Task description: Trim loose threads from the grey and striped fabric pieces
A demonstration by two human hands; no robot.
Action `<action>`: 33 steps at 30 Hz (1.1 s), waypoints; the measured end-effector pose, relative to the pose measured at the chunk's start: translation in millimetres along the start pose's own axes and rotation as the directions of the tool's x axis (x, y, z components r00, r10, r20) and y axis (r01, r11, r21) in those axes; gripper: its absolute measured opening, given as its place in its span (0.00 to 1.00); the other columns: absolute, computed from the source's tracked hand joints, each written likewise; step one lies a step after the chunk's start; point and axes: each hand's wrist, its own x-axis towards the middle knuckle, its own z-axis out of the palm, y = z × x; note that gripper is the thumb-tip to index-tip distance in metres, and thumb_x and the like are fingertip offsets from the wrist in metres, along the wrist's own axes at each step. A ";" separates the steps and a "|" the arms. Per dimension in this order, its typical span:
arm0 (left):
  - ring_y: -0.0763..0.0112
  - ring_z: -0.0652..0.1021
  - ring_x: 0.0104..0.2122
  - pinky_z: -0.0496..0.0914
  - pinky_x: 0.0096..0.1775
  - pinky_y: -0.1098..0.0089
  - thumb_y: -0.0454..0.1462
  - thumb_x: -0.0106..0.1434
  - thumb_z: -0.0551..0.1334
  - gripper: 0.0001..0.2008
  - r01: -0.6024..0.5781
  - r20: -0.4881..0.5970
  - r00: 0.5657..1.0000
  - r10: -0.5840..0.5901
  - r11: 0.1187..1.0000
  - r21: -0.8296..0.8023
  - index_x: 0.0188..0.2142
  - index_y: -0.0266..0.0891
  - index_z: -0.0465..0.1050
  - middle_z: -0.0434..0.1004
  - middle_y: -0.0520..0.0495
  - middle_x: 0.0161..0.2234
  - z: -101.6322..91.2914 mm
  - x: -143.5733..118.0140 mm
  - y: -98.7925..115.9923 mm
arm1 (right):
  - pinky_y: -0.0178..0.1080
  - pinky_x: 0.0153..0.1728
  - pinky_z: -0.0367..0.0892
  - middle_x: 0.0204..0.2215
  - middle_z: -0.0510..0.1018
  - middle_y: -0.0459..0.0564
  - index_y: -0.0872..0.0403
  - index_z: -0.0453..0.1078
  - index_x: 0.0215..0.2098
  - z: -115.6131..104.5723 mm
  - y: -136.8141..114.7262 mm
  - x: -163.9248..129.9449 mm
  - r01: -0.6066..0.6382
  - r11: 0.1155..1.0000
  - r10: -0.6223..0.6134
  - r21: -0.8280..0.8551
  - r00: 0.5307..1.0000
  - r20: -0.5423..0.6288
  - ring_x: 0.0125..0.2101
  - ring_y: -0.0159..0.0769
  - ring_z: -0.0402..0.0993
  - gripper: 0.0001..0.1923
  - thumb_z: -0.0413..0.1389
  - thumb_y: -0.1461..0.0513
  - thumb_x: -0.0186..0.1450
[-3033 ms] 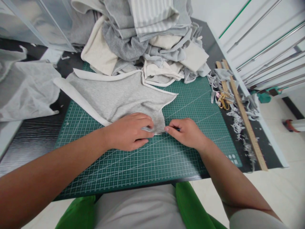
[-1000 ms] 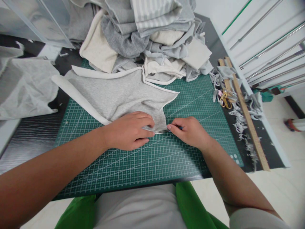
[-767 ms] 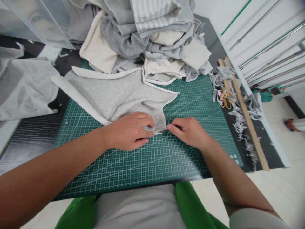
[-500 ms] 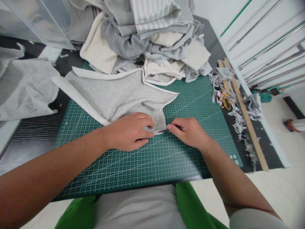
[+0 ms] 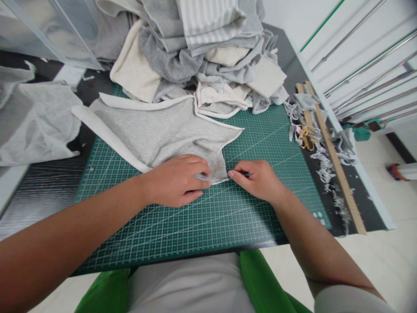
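A grey knit fabric piece with off-white binding along several edges lies spread on a green cutting mat. My left hand is over its near edge, fingers bent and pressed onto the cloth, with a fold of it between them. To the right, my right hand is closed around a small dark tool, which is mostly hidden in the fist. The thumb and forefinger of that hand are beside the fabric's lower right corner.
A tall heap of grey, cream and striped fabric stands behind the mat. On the right lie wooden strips, gold-handled scissors and thread scraps. Pale crumpled cloth is at left, near a translucent bin.
The dark thin tip at the fabric's lower right corner no longer shows, and the corner's edge is more visible. Both hands have stayed in nearly the same place.
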 end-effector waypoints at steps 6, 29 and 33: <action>0.58 0.69 0.51 0.66 0.53 0.54 0.40 0.65 0.59 0.13 0.006 -0.001 1.000 -0.006 1.000 -0.002 0.47 0.43 0.76 0.70 0.42 0.48 0.4 0.0 0.6 | 0.34 0.27 0.56 0.21 0.75 0.44 0.54 0.71 0.25 -1.7 0.7 -1.3 0.083 0.996 -0.082 -0.020 0.996 0.047 0.22 0.29 0.68 0.16 0.54 0.54 0.66; 0.58 0.69 0.50 0.65 0.53 0.54 0.40 0.65 0.58 0.13 0.000 0.012 1.000 0.000 1.000 0.000 0.47 0.43 0.76 0.70 0.42 0.48 1.2 0.3 -0.4 | 0.33 0.26 0.56 0.20 0.74 0.45 0.54 0.71 0.25 -3.7 5.4 -0.8 0.183 0.982 -0.182 -0.040 0.982 0.042 0.21 0.28 0.67 0.14 0.55 0.56 0.65; 0.58 0.69 0.50 0.65 0.53 0.54 0.40 0.65 0.58 0.13 0.007 0.020 1.000 -0.007 1.000 -0.004 0.47 0.44 0.76 0.70 0.43 0.48 0.8 0.6 0.1 | 0.33 0.27 0.56 0.20 0.74 0.44 0.54 0.71 0.25 -3.9 6.1 -0.8 0.193 0.980 -0.190 -0.048 0.980 0.054 0.21 0.28 0.67 0.14 0.55 0.56 0.65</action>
